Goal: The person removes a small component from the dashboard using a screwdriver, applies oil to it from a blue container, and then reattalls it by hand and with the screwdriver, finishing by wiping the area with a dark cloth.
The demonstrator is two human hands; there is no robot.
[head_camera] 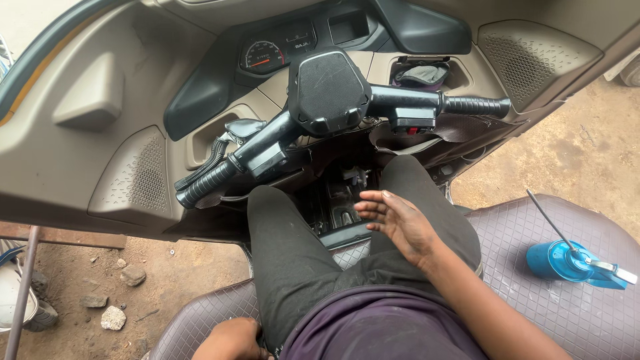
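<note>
Here I sit on the quilted maroon seat (533, 233) of a three-wheeler, legs in dark trousers pointing toward the black handlebar (330, 100). My right hand (400, 220) hovers flat above my right thigh, fingers stretched out together, holding nothing. My left hand (230, 340) sits low at the seat's front edge beside my left thigh; I cannot tell whether it grips anything. A blue oil can (567, 261) with a long thin spout lies on the seat, well to my right.
</note>
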